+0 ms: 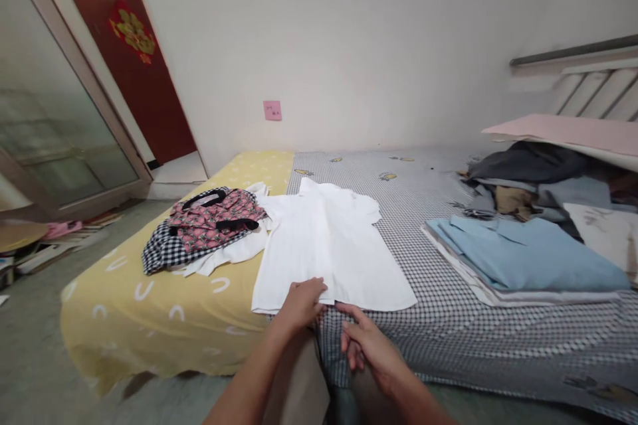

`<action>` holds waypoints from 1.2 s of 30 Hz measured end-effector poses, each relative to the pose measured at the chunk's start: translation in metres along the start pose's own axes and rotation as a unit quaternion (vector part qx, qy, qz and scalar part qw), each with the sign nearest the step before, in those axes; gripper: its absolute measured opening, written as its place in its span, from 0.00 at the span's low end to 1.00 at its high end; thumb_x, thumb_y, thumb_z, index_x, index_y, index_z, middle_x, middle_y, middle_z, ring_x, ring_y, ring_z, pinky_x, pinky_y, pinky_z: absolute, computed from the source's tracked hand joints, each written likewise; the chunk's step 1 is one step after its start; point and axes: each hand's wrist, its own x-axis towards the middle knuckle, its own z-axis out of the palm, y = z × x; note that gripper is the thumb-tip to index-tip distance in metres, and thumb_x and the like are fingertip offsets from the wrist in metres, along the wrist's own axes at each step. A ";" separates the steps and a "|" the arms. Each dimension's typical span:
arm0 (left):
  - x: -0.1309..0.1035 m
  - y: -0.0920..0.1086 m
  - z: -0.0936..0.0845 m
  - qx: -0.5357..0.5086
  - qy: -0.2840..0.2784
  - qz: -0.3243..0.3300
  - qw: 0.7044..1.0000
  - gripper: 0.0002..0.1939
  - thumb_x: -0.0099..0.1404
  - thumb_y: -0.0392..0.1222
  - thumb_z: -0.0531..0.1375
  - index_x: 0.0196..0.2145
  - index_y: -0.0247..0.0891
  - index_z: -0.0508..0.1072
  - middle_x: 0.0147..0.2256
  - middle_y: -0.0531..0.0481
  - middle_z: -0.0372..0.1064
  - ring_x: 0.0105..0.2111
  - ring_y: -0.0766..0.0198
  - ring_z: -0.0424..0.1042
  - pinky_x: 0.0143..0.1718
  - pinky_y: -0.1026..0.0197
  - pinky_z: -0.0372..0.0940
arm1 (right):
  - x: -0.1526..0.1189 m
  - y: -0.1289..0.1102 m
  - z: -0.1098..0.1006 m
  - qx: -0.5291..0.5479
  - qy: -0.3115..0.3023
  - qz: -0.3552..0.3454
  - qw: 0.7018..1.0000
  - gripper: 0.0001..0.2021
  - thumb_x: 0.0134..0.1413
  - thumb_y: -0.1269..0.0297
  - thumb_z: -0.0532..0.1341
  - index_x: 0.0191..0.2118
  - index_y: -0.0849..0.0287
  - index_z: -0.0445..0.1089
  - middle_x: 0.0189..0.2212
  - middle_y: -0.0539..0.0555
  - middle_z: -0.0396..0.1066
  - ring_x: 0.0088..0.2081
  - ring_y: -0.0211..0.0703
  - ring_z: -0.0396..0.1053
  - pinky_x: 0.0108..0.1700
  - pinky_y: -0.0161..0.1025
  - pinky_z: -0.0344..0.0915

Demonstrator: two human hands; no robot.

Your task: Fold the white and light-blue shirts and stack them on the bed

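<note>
A white short-sleeved shirt (331, 246) lies spread out on the bed, its collar toward the wall and its hem toward me. My left hand (303, 302) is closed on the shirt's bottom edge near the middle, fingers pinching the cloth. Just to the right, my right hand (366, 342) is held with its fingers apart. Its index fingertip reaches the hem, and the other fingers curl loosely below with nothing in them.
Crumpled clothes (214, 222) in pink print and black check lie left on a yellow sheet (149, 305). To the right are folded clothes with a blue one on top (523, 252) and a dark garment pile (533, 166) under a pink board (573, 133). A wall stands behind.
</note>
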 end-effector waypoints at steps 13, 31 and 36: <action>0.018 -0.010 -0.018 -0.124 0.096 -0.036 0.987 0.13 0.65 0.43 0.54 0.33 0.40 0.78 0.34 0.46 0.79 0.37 0.55 0.74 0.41 0.58 0.64 | 0.013 -0.067 -0.020 -0.226 0.205 -0.291 0.907 0.11 0.52 0.55 0.60 0.38 0.54 0.69 0.38 0.55 0.75 0.41 0.50 0.73 0.44 0.45 0.69; 0.040 0.023 -0.090 -0.067 0.260 -0.058 0.962 0.14 0.70 0.44 0.54 0.38 0.43 0.81 0.38 0.49 0.81 0.43 0.55 0.76 0.51 0.54 0.61 | 0.042 -0.102 -0.043 -0.519 0.232 -0.230 0.790 0.21 0.63 0.60 0.46 0.48 0.54 0.75 0.39 0.55 0.80 0.41 0.51 0.75 0.43 0.42 0.64; 0.037 0.027 -0.093 -0.030 0.251 -0.048 0.966 0.13 0.71 0.41 0.54 0.42 0.44 0.79 0.45 0.49 0.81 0.49 0.55 0.74 0.61 0.46 0.52 | 0.036 -0.109 -0.041 -0.482 0.216 -0.245 0.813 0.29 0.66 0.47 0.40 0.34 0.56 0.74 0.30 0.55 0.78 0.35 0.48 0.73 0.39 0.39 0.64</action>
